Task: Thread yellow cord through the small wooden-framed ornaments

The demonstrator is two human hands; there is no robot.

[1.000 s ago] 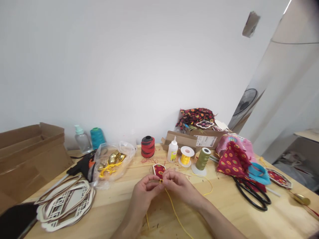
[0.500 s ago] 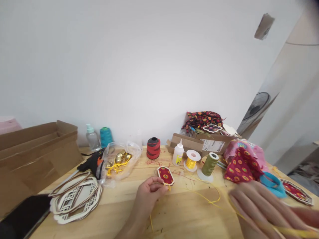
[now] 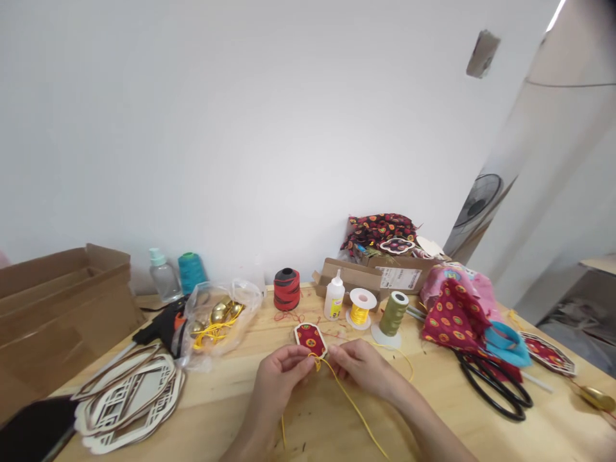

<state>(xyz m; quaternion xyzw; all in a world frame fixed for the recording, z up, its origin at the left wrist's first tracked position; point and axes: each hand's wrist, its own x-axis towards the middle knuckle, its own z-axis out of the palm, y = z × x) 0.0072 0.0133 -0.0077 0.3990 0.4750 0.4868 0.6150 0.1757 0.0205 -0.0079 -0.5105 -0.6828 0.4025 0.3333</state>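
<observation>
A small wood-rimmed plaque (image 3: 309, 338) with red patterned fabric lies just beyond my fingertips. Yellow cord (image 3: 353, 405) is looped at its near edge, and a long tail runs down toward the lower right. My left hand (image 3: 282, 375) is closed in a pinch on the cord at that loop. From the other side, my right hand (image 3: 363, 367) has its thumb and fingers together by the plaque's lower right edge, at the cord; the exact grip is partly hidden. Behind stand a spool of yellow cord (image 3: 360, 314) and a white glue bottle (image 3: 334, 296).
Black-handled scissors (image 3: 500, 391) lie at right beside a blue ring-shaped roll (image 3: 507, 343) and red fabric (image 3: 455, 314). Leftward are a clear bag of golden bells (image 3: 226, 314), stacked wooden cutouts (image 3: 132, 398) and a cardboard box (image 3: 67, 301). Red (image 3: 287, 290) and olive (image 3: 394, 314) thread spools stand behind.
My right hand has come from the far right to the plaque, beside my left hand. The scissors and a golden bell at right have come into view. My left hand keeps its pinch.
</observation>
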